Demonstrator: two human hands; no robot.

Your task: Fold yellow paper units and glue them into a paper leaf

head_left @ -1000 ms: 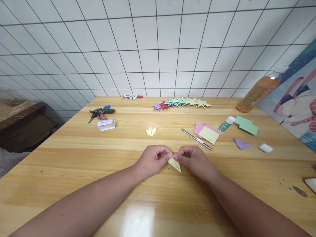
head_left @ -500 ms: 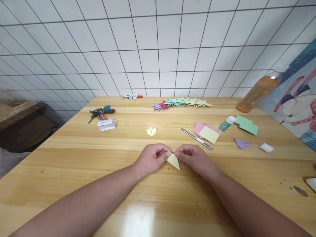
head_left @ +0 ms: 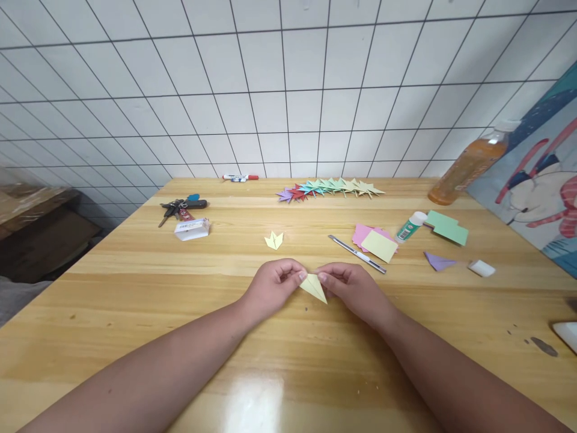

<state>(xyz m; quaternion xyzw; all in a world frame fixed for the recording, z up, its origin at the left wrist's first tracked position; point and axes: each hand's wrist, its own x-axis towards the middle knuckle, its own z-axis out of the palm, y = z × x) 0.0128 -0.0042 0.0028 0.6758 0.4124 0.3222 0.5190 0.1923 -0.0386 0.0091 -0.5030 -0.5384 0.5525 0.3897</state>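
A small folded piece of yellow paper (head_left: 314, 287) is pinched between my two hands above the wooden table, its pointed end aimed down toward me. My left hand (head_left: 278, 287) grips its upper left corner between thumb and fingers. At the upper right corner, my right hand (head_left: 350, 287) holds it the same way; the fingertips behind the paper are partly hidden. Just beyond my hands lies a finished-looking yellow folded paper piece (head_left: 274, 240) with several points. A utility knife (head_left: 357, 254) rests on the table past my right hand.
Yellow paper (head_left: 381, 246) lies on pink sheets (head_left: 360, 236), beside a glue stick (head_left: 411, 227), green paper (head_left: 447, 227), a purple folded piece (head_left: 438, 261) and an eraser (head_left: 481, 268). Behind are a colourful paper chain (head_left: 331, 187), markers (head_left: 240, 178) and a bottle (head_left: 469, 168). Keys (head_left: 183, 206) and a small box (head_left: 192, 228) sit left.
Both hands and the yellow paper have shifted very slightly up and left in view, and the paper is tilted a little differently. The whole view has moved slightly too.
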